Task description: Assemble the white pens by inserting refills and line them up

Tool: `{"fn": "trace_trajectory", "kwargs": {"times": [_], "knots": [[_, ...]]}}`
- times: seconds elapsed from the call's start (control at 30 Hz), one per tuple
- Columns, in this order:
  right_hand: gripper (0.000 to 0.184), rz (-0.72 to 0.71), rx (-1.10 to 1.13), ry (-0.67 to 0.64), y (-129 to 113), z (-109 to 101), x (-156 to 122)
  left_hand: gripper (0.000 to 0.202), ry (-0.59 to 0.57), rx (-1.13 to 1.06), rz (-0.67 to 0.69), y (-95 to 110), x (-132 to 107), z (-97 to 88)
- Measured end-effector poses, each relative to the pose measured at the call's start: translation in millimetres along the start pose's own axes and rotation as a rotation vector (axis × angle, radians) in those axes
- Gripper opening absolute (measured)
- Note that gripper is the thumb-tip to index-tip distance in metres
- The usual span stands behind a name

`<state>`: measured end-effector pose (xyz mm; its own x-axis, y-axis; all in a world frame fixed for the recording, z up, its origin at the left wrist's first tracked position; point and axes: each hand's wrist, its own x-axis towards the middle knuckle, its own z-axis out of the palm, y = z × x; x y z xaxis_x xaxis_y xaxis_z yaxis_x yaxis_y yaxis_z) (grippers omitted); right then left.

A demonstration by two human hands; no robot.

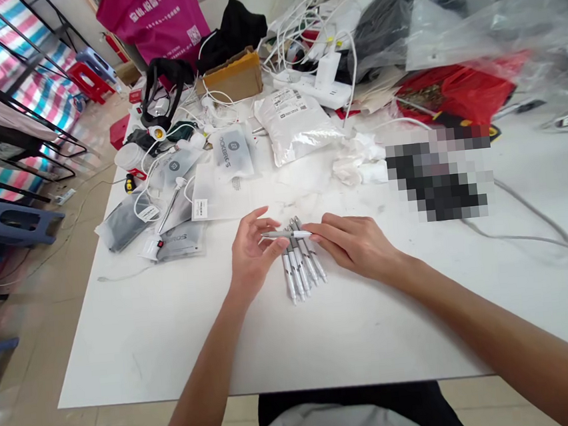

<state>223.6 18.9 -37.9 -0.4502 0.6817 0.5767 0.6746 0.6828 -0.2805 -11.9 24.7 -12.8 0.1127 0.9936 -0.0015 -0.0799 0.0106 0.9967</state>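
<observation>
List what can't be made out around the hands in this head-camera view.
Head view:
Pixelated patch on the white table: blurred, so what lies there is unknown.
Grouped white-and-silver pens: partly hidden by the left hand and a crosswise silver-tipped pen that meets the right hand.
Label on the white foil bag: print too small to read.
Magenta tote bag: cut off by the top edge.

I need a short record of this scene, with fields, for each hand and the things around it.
left hand: holds a white pen against its fingers
right hand: fingertips touch the pen's end
below hands: pile of white pens, lying side by side
surface: white table
beyond pens: grey plastic pouches, white foil bag, white cables
</observation>
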Motion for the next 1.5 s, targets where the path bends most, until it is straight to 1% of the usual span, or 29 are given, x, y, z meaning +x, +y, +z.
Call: {"fn": "trace_trajectory", "kwargs": {"times": [0.03,0.1,0.13,0.2,0.33,0.47,0.7,0.73,0.77,0.87,0.93,0.97,1.03,1.1,1.2,1.3,1.37,1.43,1.5], "knots": [[0.026,0.011,-0.001,-0.005,0.5,0.0,0.2,0.056,-0.024,0.010,0.000,-0.1,-0.3,0.1],[0.024,0.019,0.012,-0.015,1.2,0.3,1.2,0.039,-0.036,0.061,-0.005,-0.8,-1.3,-0.2],[0.022,0.012,0.024,-0.015,1.3,0.6,1.9,0.032,-0.024,0.091,-0.009,-1.3,-1.7,-0.6],[0.018,-0.020,0.047,-0.001,1.4,1.6,3.3,0.028,0.008,0.142,-0.021,-2.3,-2.2,-1.6],[0.015,-0.052,0.090,0.005,2.4,3.8,4.0,0.033,0.031,0.275,-0.022,-3.7,-1.5,-2.5],[0.018,-0.050,0.136,-0.025,4.0,4.7,2.3,0.043,0.052,0.421,0.023,-3.1,-1.8,0.1],[0.016,-0.096,0.108,-0.039,2.4,3.6,3.6,0.061,0.041,0.500,0.004,0.4,-4.7,1.1],[0.017,-0.103,0.108,-0.044,2.2,3.0,4.0,0.061,0.038,0.501,0.014,0.2,-4.6,0.4],[0.019,-0.106,0.108,-0.050,2.1,2.4,4.3,0.057,0.031,0.498,0.041,-0.3,-4.3,-0.3],[0.029,-0.100,0.083,-0.075,2.2,0.9,4.3,0.028,-0.031,0.506,0.215,-3.3,-2.9,-1.9],[0.033,-0.102,0.036,-0.091,2.8,0.5,3.8,0.027,-0.078,0.545,0.351,-6.4,-2.1,-2.4],[0.032,-0.106,0.008,-0.097,3.3,0.4,3.5,0.024,-0.093,0.574,0.402,-8.0,-1.8,-2.7],[0.029,-0.106,-0.046,-0.090,5.0,0.2,3.1,0.014,-0.097,0.630,0.465,-10.7,-1.1,-3.7],[0.027,-0.094,-0.088,-0.062,7.0,-0.6,3.3,0.016,-0.094,0.676,0.482,-11.9,-0.3,-5.3],[0.022,-0.073,-0.097,-0.021,8.2,-2.8,4.6,0.025,-0.108,0.717,0.459,-11.5,0.8,-7.8],[0.023,-0.073,-0.093,-0.037,6.2,-4.1,5.5,0.024,-0.164,0.752,0.469,-10.7,1.0,-9.2],[0.027,-0.087,-0.130,-0.060,4.8,-3.9,5.3,0.026,-0.222,0.776,0.486,-10.6,0.9,-9.8],[0.027,-0.093,-0.175,-0.064,5.2,-3.7,5.1,0.028,-0.267,0.801,0.476,-10.4,0.9,-10.7],[0.024,-0.082,-0.200,-0.044,7.5,-4.5,5.2,0.028,-0.269,0.822,0.447,-9.5,0.9,-12.1]]}}
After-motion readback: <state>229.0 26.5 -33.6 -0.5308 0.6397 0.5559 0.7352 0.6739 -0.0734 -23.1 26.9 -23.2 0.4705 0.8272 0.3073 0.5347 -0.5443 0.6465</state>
